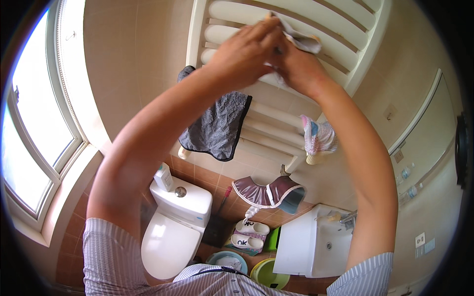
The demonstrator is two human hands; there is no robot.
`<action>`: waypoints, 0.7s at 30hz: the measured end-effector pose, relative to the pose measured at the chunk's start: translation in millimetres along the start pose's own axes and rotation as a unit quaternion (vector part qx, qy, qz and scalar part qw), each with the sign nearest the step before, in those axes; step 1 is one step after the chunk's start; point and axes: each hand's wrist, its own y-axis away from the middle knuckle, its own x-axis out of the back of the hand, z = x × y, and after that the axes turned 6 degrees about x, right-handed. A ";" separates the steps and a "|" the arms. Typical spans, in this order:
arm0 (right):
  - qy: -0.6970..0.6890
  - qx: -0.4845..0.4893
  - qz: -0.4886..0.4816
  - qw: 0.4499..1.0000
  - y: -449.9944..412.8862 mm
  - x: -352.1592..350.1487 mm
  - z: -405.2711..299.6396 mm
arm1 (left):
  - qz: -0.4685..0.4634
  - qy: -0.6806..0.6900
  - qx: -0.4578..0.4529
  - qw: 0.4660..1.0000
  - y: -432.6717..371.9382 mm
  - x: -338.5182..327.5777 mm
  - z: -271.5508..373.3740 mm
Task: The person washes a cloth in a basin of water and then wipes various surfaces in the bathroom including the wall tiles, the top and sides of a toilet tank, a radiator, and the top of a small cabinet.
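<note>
Up in front of the white towel radiator (237, 13), both hands meet around a small pale cloth (301, 41) with yellow-orange bits along its edge. My left hand (246, 51) comes in from the left, its fingertips gripping the cloth's upper corner. From the other side my right hand (298, 64) is closed around the cloth, and part of the fabric shows below the fingers. Motion blur and overlapping fingers hide much of the hold. A grey towel (222, 125) with black edging hangs from the lower bars, below my left forearm. Near my right forearm hangs a patterned white cloth (320, 137).
Below hangs a shiny brown sun visor (255, 190). A white toilet (170, 244) with a bottle (163, 178) on its tank stands lower left. White slippers (248, 242), a blue basin (240, 255) and a green bucket (270, 275) are beside the washbasin (333, 255). A window (44, 92) is left, a mirror (429, 114) right.
</note>
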 end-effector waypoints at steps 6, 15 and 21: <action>0.027 -0.061 0.026 0.997 71.9 39.9 11.9 | 0.025 -0.104 -0.042 0.993 -37.5 -54.5 67.6; 0.122 -0.042 0.026 0.991 129.2 53.3 42.4 | 0.031 -0.067 0.013 0.997 -54.7 -73.3 140.1; 0.077 -0.026 -0.040 0.996 107.5 42.1 27.6 | 0.013 -0.055 0.012 0.998 -34.9 -56.4 107.5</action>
